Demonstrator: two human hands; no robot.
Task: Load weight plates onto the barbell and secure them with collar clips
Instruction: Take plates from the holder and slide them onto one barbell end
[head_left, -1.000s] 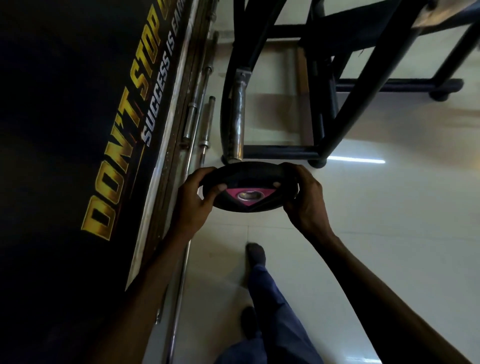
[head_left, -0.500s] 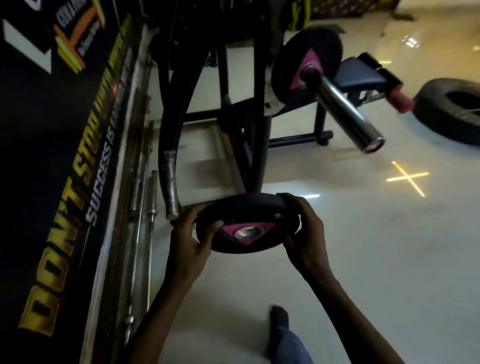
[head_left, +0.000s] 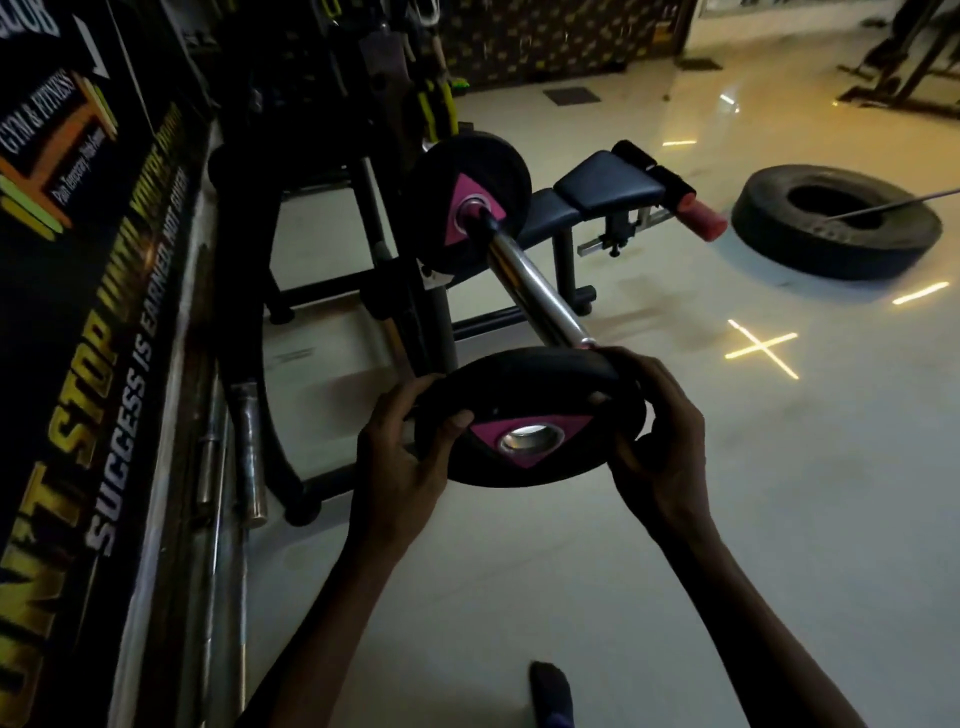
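I hold a black weight plate (head_left: 524, 395) with a pink triangle and a steel-ringed centre hole, lying nearly flat, face up. My left hand (head_left: 402, 457) grips its left rim and my right hand (head_left: 660, 436) grips its right rim. Just beyond the plate's far edge is the tip of the chrome barbell sleeve (head_left: 535, 283), which slants up and away to a matching black plate (head_left: 470, 200) loaded on it. The held plate covers the very end of the sleeve. No collar clip is visible.
A black bench and rack frame (head_left: 597, 189) stands behind the barbell. Spare steel bars (head_left: 249, 457) lie along the banner wall on the left. A large tyre (head_left: 836, 221) lies on the floor at right. My foot (head_left: 550, 691) is at the bottom.
The view has lifted from the floor toward the rack. The barbell sleeve and its loaded plate came into sight, and the held plate has come up close to the sleeve's tip.
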